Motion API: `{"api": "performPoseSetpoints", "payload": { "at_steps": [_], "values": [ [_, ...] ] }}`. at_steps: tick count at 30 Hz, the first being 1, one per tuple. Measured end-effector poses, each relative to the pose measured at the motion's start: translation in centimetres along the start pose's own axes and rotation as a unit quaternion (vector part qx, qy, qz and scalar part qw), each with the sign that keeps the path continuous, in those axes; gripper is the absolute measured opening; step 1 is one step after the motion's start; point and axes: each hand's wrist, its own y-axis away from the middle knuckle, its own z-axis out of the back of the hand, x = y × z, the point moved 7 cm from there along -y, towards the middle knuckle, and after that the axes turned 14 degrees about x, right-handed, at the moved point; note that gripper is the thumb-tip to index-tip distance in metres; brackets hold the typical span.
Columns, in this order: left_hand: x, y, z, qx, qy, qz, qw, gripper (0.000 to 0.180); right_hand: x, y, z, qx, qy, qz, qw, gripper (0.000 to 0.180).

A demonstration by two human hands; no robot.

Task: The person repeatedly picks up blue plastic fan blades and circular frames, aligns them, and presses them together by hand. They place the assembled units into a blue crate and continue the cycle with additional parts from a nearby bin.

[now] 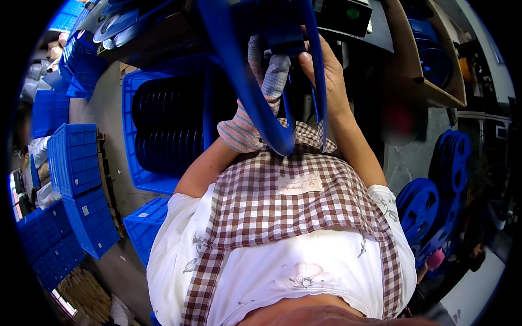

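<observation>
A blue plastic reel (231,49) is held up in front of my chest, tilted nearly edge-on, with its upper part cut off by the frame. My left hand (255,111), in a striped knit glove, reaches between the reel's two flanges and its bent fingers grip near the hub. From the other side, my bare right hand (330,73) clasps the reel, thumb toward the hub and fingers partly hidden behind the flange. To the left stands a blue crate (129,136) holding rows of dark discs (168,122).
Stacked blue crates (76,163) stand at the far left. Blue reels (418,206) are piled at the right. A cardboard box (443,92) with blue reels sits at the upper right, near a black box (342,19). More blue parts (125,24) lie at the upper left.
</observation>
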Motion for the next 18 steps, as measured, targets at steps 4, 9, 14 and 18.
{"api": "performPoseSetpoints", "payload": {
  "at_steps": [4,9,14,18],
  "values": [
    [-0.8,0.1,-0.3,-0.006,-0.066,0.010,0.998,0.054,0.9,-0.1,-0.2,0.008,-0.007,0.014,1.000,0.058],
    [-2.3,-1.2,-1.5,0.008,-0.229,0.039,0.973,0.052,3.4,-0.9,1.5,0.046,0.056,0.045,0.996,0.065],
    [-2.0,-2.4,-1.0,0.050,-0.233,0.076,0.968,0.053,7.0,-2.2,5.4,0.136,0.224,-0.001,0.965,0.069],
    [1.4,-4.4,3.9,0.086,0.144,0.081,0.983,0.041,6.2,-5.2,9.4,0.204,0.265,-0.124,0.934,0.069]
  ]
}}
